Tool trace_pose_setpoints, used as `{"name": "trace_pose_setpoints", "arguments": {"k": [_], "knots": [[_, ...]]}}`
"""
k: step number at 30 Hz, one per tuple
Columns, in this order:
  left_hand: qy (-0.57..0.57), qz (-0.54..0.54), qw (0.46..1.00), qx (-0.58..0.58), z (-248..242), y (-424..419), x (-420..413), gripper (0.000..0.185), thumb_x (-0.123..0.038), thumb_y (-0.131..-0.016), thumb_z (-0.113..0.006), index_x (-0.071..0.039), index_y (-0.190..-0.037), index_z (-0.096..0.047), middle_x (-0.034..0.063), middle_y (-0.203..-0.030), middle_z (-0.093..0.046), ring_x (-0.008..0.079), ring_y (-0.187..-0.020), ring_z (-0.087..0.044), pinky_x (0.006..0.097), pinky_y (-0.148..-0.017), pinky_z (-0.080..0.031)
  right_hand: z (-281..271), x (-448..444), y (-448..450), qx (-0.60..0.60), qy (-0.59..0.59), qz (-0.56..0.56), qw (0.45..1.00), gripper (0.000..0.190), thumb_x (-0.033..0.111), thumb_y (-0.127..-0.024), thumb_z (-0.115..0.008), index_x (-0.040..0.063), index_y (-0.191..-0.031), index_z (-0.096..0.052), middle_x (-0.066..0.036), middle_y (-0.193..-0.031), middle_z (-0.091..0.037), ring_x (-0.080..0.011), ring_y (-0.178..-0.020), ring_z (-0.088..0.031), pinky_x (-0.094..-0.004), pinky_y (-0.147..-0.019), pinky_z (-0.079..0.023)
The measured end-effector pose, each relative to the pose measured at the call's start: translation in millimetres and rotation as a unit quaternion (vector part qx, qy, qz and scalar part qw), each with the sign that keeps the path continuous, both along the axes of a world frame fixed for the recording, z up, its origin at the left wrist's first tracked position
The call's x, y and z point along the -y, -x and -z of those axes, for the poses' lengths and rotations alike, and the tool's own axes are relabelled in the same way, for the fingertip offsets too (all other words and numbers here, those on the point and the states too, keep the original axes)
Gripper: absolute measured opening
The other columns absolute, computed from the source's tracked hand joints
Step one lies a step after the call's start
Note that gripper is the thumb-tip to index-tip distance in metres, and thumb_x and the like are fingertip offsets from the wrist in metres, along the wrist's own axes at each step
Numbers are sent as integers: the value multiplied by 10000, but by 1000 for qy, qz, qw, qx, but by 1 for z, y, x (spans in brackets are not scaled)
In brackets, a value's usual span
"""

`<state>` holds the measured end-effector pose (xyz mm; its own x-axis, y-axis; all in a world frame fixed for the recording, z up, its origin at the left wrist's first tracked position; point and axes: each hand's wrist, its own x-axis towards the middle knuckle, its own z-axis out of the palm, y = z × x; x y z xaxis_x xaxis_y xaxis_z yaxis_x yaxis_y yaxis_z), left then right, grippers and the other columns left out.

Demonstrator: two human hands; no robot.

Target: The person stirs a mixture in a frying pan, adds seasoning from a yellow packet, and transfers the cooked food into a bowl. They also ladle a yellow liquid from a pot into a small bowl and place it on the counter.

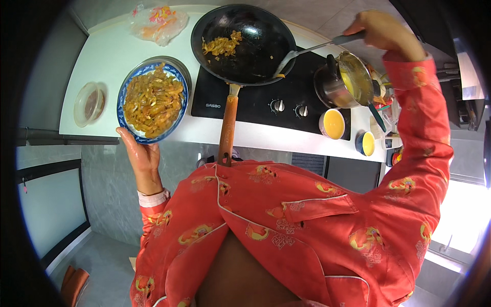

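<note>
My left hand holds the near edge of a blue-and-white plate, which is heaped with glossy cooked food in strips. In my right hand is the grey handle of a spatula. The spatula's blade rests at the right inner wall of a black wok, with a small piece of food by its edge. A small pile of the same-looking food lies in the wok's left part. The wok's wooden handle points toward my body.
The wok stands over a black GASBO cooktop with two knobs. A steel pot stands to its right, near two small bowls, one pink and one blue. Leftward are a clear plastic tub and a plastic bag.
</note>
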<state>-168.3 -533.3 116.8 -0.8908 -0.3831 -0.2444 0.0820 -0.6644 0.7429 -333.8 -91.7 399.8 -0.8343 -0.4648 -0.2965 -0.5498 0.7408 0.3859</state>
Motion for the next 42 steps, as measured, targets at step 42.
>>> {"name": "trace_pose_setpoints", "arguments": {"k": [42], "knots": [[10,58,998,-23,-17,0,0,495,-330,-1029,-322,-61,-1424,-191,46,-1358,-376,120,-1143,-422,245,-989,-375,72,-21,51,112,332,172,921,311,117,-769,-642,23,-1064,-677,-115,-753,-648,-182,-670,-615,-321,-597,-479]]}}
